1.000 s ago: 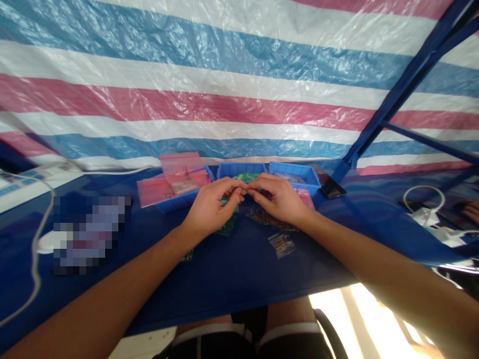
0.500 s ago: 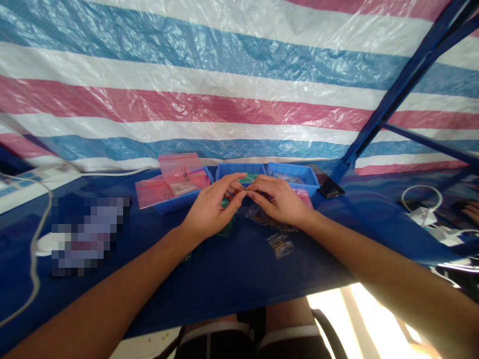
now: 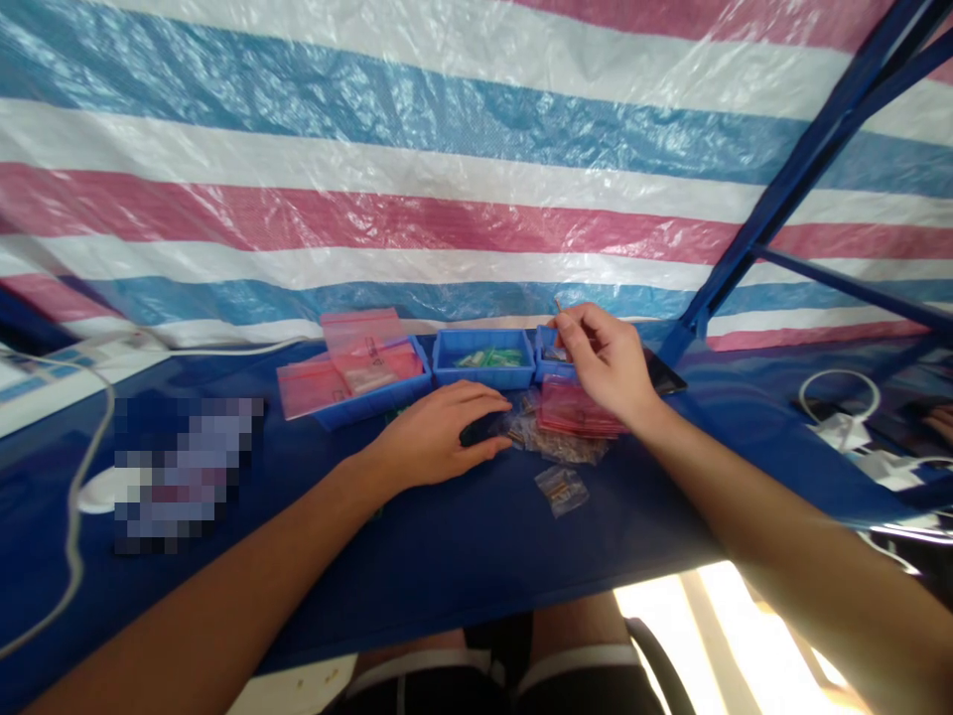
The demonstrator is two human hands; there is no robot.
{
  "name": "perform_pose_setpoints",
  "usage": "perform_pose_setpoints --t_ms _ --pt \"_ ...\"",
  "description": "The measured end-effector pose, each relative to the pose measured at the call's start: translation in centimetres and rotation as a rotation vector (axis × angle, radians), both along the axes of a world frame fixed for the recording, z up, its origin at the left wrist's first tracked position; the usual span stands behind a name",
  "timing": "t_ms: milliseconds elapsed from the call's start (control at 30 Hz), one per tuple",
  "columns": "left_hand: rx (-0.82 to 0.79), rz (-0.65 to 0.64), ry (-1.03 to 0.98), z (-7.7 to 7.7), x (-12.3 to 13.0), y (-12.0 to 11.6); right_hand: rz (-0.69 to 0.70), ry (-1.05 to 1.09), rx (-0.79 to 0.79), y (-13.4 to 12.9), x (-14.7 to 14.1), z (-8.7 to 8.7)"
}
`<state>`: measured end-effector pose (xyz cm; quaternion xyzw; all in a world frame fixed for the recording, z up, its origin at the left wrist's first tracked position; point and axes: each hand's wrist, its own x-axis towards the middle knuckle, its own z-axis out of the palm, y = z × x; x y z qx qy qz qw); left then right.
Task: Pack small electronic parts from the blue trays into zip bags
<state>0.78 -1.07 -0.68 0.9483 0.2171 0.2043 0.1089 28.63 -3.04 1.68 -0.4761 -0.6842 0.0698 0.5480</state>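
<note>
My right hand point(image 3: 607, 362) is raised over the right blue bin point(image 3: 543, 343), thumb and forefinger pinching a small thin rod point(image 3: 558, 305) that points up. Low over the table, my left hand point(image 3: 439, 432) has its fingers stretched out and thumb apart, with nothing between them. Just right of its fingertips lies a pile of small clear bags point(image 3: 558, 440), partly covered by pink zip bags point(image 3: 570, 407). A single clear bag with brass-coloured pieces point(image 3: 562, 490) lies nearer to me. Something green shows partly behind my left hand.
Green pieces point(image 3: 491, 357) lie in the middle blue bin point(image 3: 483, 377). The left blue bin point(image 3: 357, 402) holds pink bags point(image 3: 364, 348). A dark phone point(image 3: 664, 377) lies behind my right wrist. White cables and plugs point(image 3: 849, 427) are at right; another person's hand shows at the far right edge.
My hands have parted. The right has moved up and right with the thin rod; the left has lowered and opened out flat. The middle bin and pink bags at right are now uncovered.
</note>
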Motion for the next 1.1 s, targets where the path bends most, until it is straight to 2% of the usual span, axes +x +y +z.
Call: perform_pose_setpoints --t_ms 100,200,500,1100 --pt "0.004 -0.019 0.036 0.0 0.0 0.2 -0.105 -0.108 0.051 0.0 0.9 0.6" --pt "0.01 -0.036 0.019 0.1 0.0 0.3 -0.152 -0.145 0.048 0.1 1.5 0.6" --pt "-0.01 -0.033 0.002 -0.1 -0.1 0.5 -0.118 -0.176 0.041 0.3 1.1 0.1" --pt "0.036 -0.006 -0.053 -0.1 0.1 0.3 -0.195 -0.092 0.13 0.3 1.6 0.6"
